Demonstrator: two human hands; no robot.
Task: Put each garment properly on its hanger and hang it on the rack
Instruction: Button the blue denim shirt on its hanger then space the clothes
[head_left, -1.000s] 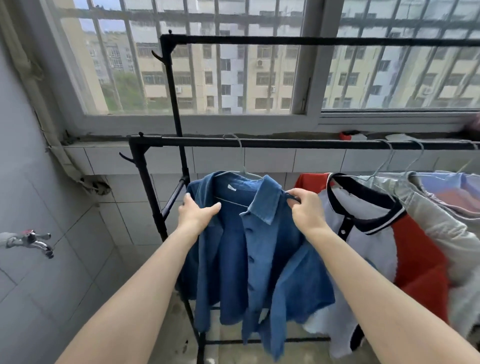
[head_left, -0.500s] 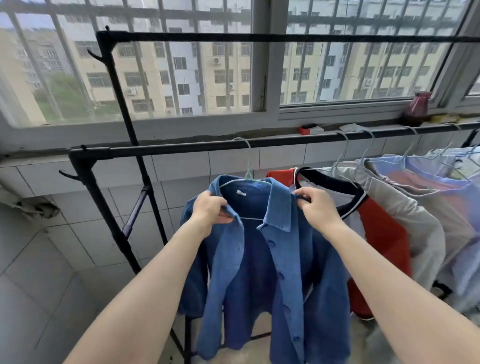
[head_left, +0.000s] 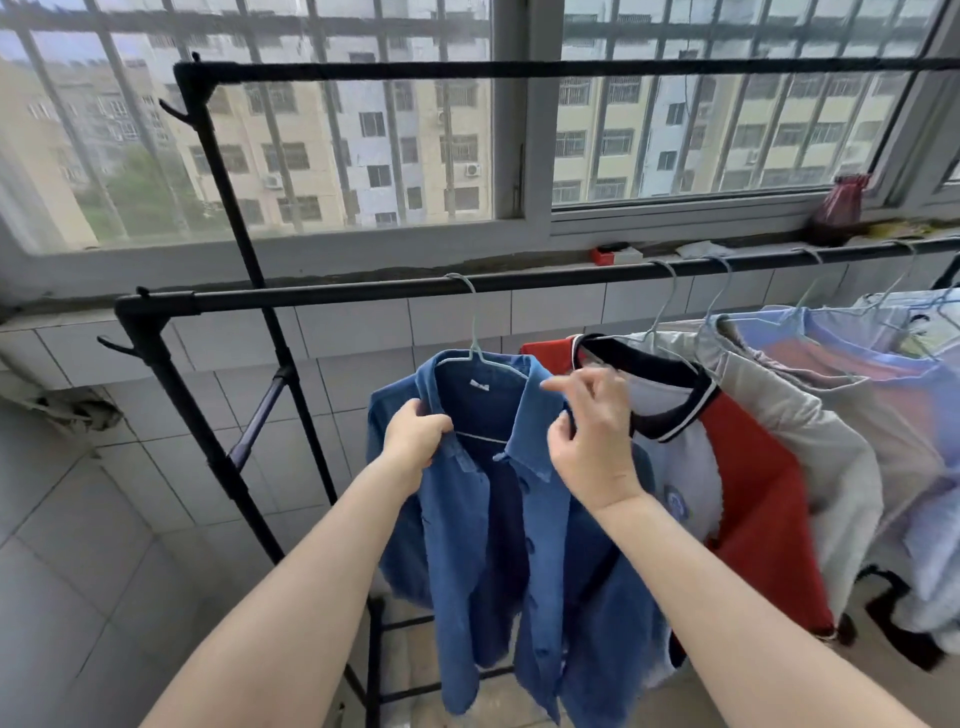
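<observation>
A black metal clothes rack (head_left: 545, 280) spans a barred window. A blue denim button-front shirt (head_left: 524, 519) hangs lengthwise downward from its lower rail on a pale wire hanger (head_left: 474, 338), left of a red-and-white shirt (head_left: 748, 493). The left hand (head_left: 415, 441) grips the left collar; the right hand (head_left: 592, 441) pinches the right collar, other fingers loosely spread.

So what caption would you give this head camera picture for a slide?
Left hand grips the blue denim shirt hanging on the lower rail; right hand pinches its collar.
</observation>
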